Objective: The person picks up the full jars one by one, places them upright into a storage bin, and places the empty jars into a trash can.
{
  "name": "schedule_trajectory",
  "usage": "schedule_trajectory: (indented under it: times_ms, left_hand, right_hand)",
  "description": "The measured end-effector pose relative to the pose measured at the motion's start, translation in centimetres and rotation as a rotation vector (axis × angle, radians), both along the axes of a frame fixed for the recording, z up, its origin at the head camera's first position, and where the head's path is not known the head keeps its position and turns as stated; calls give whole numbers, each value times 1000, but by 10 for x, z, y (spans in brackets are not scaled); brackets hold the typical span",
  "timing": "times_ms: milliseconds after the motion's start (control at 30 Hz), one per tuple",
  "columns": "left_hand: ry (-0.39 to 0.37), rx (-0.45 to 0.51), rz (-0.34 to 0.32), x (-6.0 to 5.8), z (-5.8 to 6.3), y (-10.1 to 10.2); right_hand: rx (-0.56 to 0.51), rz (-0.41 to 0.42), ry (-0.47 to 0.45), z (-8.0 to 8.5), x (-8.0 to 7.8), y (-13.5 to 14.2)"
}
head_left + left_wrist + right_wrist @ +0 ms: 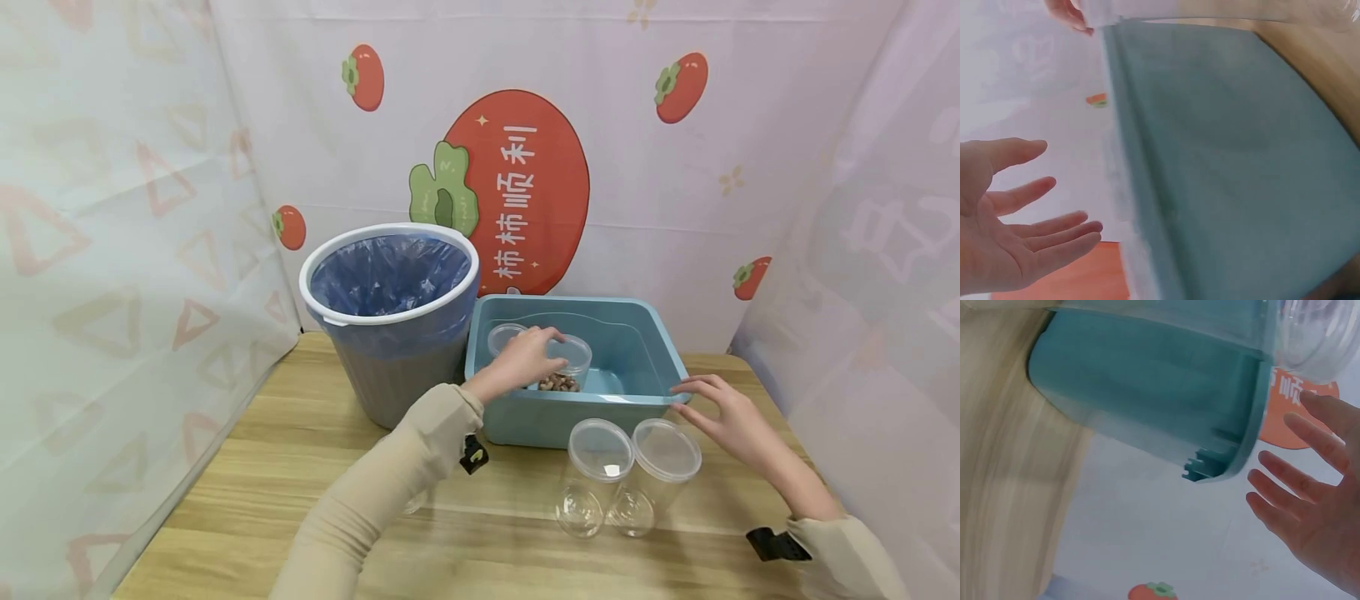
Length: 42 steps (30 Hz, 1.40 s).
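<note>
My left hand [525, 360] is over the blue-green plastic tub [570, 421], fingers spread beside a lidded clear jar [573, 354] that stands inside with brown nuts [559, 382] at its bottom. In the left wrist view those fingers are loosely extended, with nothing between them. Another clear lid [504, 335] shows in the tub's left part, partly behind the hand. My right hand [731, 421] hovers by the tub's right front corner, fingers apart and relaxed; whether the fingertips touch the rim I cannot tell. In front of the tub stand two clear lidded jars, the left one [601, 450] and the right one [667, 450], with no contents visible.
A grey waste bin [397, 375] with a blue liner stands left of the tub. Part of another clear object [415, 502] shows under the left sleeve. Printed curtains [630, 208] surround the wooden table [480, 550] at the back and sides.
</note>
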<state>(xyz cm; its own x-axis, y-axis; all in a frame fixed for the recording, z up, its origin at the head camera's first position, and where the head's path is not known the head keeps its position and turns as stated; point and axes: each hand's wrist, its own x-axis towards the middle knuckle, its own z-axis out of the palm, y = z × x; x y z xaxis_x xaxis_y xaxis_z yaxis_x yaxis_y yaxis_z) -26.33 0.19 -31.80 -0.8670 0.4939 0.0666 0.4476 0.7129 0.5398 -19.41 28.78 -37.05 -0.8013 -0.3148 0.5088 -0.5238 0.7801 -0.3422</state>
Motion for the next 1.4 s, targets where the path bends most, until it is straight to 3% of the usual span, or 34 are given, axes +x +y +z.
schedule_trajectory:
  times_ms: [133,333,500,633,867,1000,1167,1400]
  left_hand:
    - [38,10,-37,11,13,-16]
    - [151,26,-43,27,28,-44]
    - [333,82,-39,37,38,-75]
    - [465,163,-34,36,43,-106]
    - [597,278,9,35,45,-157]
    - [659,280,54,35,44,-181]
    - [680,260,104,34,37,-208]
    - [682,277,141,28,25,-233]
  right_hand:
    - [1,5,21,9,6,-2]
    - [-44,92,42,17,18,-5]
    - [-59,123,-63,21,31,-7]
    - [-75,159,-142,23,35,-8]
    - [-42,153,-220,24,43,-11]
    - [-34,169,-194,20,43,-13]
    - [-45,225,-177,11,44,-14]
    - [-20,210,-187,3,47,-15]
